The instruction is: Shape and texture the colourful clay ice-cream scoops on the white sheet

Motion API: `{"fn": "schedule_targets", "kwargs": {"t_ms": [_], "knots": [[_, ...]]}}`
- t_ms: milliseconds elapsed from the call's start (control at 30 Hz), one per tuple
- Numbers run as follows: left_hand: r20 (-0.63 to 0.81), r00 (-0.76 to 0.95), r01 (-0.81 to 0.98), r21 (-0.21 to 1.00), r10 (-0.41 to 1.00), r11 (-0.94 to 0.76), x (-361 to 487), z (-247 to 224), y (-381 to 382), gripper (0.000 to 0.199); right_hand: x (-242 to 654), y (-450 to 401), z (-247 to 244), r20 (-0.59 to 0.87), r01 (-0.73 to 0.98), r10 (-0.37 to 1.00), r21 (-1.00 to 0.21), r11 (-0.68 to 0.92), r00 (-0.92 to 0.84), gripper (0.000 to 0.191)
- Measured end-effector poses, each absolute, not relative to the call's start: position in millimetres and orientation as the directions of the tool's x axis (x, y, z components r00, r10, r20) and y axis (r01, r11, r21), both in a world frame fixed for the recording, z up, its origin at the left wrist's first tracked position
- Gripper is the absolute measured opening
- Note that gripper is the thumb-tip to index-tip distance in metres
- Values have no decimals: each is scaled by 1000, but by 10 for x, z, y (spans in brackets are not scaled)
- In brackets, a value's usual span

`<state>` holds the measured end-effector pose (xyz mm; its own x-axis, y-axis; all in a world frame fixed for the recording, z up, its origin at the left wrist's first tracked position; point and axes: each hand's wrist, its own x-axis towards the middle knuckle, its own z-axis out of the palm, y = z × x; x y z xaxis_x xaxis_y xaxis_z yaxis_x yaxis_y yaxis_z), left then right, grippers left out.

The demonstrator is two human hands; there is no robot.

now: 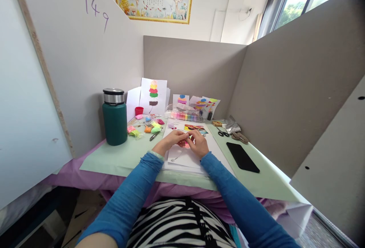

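Note:
My left hand and my right hand meet over the middle of the desk, fingertips pinched together. Whatever they pinch is too small and too covered by the fingers to name. Right beneath them lies a white sheet of paper with a pink patch partly hidden by the fingers and a thin dark drawn line toward its lower left. Beyond my hands, a colourful printed picture shows on another sheet. Small bags of bright modelling clay lie to the left, near a dark pen.
A green bottle stands at the left. A red cup, coloured drawings and a clear pouch of coloured sticks line the back. Scissors and a black phone lie at the right. Grey partitions enclose the desk.

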<state>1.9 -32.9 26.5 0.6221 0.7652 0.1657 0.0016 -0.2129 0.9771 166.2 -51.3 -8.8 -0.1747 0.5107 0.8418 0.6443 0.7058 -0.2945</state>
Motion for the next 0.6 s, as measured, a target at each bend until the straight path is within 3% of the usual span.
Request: {"fn": "schedule_targets", "kwargs": {"t_ms": [600], "knots": [[165,640,45,967,751,-251,15,257,-328,51,1663,-515,-91,814,632,554,-337,698,-178,8]]}}
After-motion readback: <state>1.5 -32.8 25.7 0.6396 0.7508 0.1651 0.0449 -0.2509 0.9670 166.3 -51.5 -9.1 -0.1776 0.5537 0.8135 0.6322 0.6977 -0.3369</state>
